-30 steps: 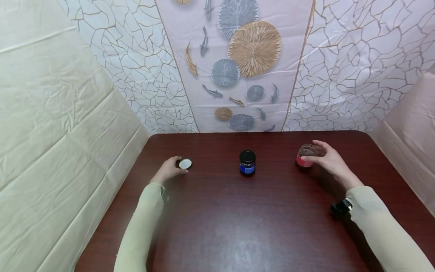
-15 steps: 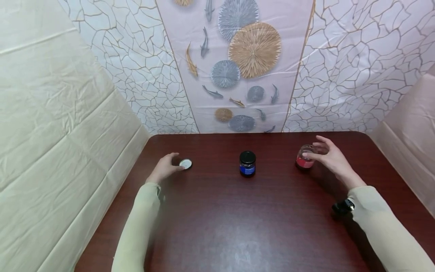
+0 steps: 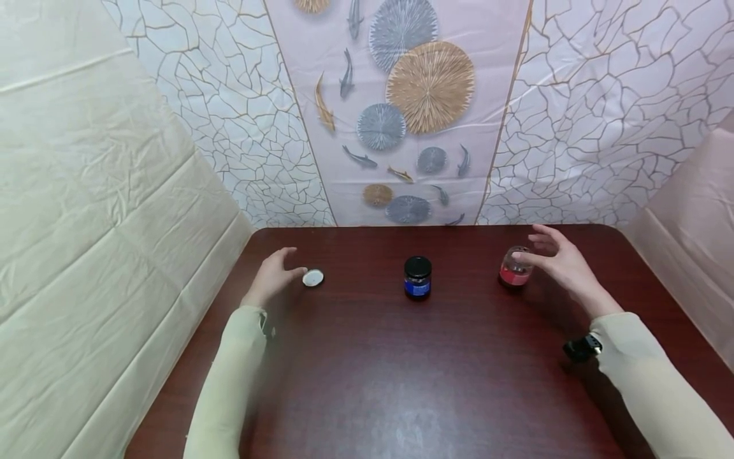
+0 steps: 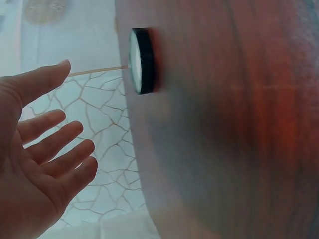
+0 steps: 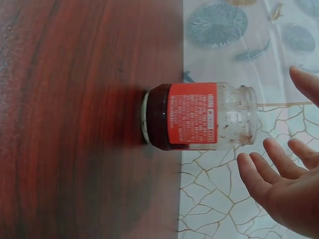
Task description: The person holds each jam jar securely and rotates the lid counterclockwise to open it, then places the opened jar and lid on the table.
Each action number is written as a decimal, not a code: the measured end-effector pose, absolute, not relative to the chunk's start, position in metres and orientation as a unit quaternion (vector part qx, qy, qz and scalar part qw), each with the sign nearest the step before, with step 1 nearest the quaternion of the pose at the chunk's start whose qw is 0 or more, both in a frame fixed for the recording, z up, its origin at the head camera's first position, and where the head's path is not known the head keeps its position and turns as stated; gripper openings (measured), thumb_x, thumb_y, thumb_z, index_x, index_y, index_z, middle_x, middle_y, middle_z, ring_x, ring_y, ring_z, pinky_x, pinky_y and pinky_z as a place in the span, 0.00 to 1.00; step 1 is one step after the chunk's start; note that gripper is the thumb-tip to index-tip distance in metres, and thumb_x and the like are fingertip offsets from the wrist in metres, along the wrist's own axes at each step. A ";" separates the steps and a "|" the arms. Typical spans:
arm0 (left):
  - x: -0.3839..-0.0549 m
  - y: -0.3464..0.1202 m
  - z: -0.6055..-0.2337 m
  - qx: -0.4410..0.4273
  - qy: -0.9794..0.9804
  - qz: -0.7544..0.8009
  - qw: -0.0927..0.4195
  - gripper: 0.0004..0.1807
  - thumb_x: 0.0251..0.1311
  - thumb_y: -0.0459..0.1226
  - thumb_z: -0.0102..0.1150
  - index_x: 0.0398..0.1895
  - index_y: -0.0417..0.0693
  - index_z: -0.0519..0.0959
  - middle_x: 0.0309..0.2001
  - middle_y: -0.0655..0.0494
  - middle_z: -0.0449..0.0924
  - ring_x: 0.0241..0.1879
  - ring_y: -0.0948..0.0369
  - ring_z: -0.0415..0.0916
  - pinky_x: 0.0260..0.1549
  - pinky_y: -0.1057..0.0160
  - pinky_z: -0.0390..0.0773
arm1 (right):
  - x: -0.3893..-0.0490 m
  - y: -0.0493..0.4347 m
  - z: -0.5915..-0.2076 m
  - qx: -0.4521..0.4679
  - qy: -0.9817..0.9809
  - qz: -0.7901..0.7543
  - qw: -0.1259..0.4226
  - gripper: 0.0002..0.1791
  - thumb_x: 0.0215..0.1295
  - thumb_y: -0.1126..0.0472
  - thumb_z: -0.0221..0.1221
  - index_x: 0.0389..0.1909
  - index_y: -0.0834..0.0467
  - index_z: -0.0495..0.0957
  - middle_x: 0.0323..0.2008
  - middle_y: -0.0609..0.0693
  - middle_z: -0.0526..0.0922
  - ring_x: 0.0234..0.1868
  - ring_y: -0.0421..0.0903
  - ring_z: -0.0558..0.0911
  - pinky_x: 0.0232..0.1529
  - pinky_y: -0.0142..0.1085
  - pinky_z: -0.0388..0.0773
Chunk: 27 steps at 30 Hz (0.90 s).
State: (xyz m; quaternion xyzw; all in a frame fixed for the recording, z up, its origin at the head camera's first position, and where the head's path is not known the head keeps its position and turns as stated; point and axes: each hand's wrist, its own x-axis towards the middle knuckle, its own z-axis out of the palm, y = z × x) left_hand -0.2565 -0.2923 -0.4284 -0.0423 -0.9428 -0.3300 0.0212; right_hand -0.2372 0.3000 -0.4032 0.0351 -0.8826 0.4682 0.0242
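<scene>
A black lid point(image 3: 313, 278) lies on the table at the left, its white inner side facing up. My left hand point(image 3: 274, 275) hovers just left of it with fingers spread; the left wrist view shows a gap between the fingers and the lid point(image 4: 143, 60). At the right stands an uncovered glass jar point(image 3: 514, 268) with a red label and dark contents in its lower part. Close to its mouth, my right hand point(image 3: 564, 264) is spread and holds nothing; in the right wrist view its fingertips are apart from the jar point(image 5: 193, 117).
Between the hands, a jar with a black lid and blue label point(image 3: 417, 278) stands upright on the dark brown table point(image 3: 367, 370). A patterned cloth point(image 3: 401, 115) hangs behind the table's far edge. Pale cloth walls point(image 3: 115, 255) flank both sides.
My left hand has let go of the lid and drawn back to the left. My right hand has opened off the red-label jar and risen slightly away to the right.
</scene>
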 end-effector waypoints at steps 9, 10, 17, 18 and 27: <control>-0.255 -0.291 -0.410 -0.057 -0.945 -0.319 0.044 0.37 0.65 0.45 0.66 0.73 0.40 0.65 0.70 0.41 0.68 0.71 0.46 0.62 0.68 0.45 0.62 | -0.234 0.299 -0.392 0.047 -0.883 0.466 0.035 0.51 0.64 0.43 0.67 0.80 0.56 0.51 0.70 0.65 0.67 0.70 0.64 0.64 0.62 0.59 0.65; -0.255 -0.291 -0.408 -0.059 -0.945 -0.317 0.046 0.36 0.65 0.44 0.66 0.73 0.40 0.65 0.70 0.41 0.68 0.71 0.45 0.62 0.68 0.44 0.62 | -0.234 0.299 -0.391 0.047 -0.882 0.468 0.035 0.52 0.64 0.43 0.67 0.80 0.57 0.51 0.70 0.65 0.67 0.70 0.64 0.64 0.63 0.60 0.64; -0.256 -0.289 -0.397 -0.065 -0.944 -0.317 0.060 0.35 0.65 0.45 0.65 0.72 0.40 0.67 0.69 0.41 0.69 0.70 0.46 0.64 0.68 0.45 0.62 | -0.234 0.298 -0.384 0.047 -0.878 0.474 0.043 0.52 0.64 0.43 0.67 0.80 0.56 0.49 0.70 0.66 0.66 0.70 0.64 0.63 0.64 0.63 0.61; -0.256 -0.290 -0.396 -0.065 -0.945 -0.315 0.062 0.36 0.65 0.45 0.65 0.72 0.40 0.67 0.68 0.41 0.69 0.69 0.46 0.64 0.67 0.45 0.63 | -0.234 0.298 -0.384 0.048 -0.878 0.474 0.044 0.52 0.64 0.43 0.67 0.80 0.55 0.49 0.71 0.65 0.65 0.70 0.64 0.63 0.64 0.63 0.61; -0.253 -0.286 -0.401 -0.072 -0.946 -0.309 0.061 0.36 0.66 0.46 0.65 0.72 0.40 0.66 0.69 0.40 0.69 0.69 0.45 0.64 0.67 0.44 0.63 | -0.233 0.295 -0.381 0.052 -0.874 0.481 0.046 0.51 0.64 0.44 0.68 0.80 0.55 0.51 0.71 0.63 0.66 0.70 0.61 0.64 0.64 0.60 0.61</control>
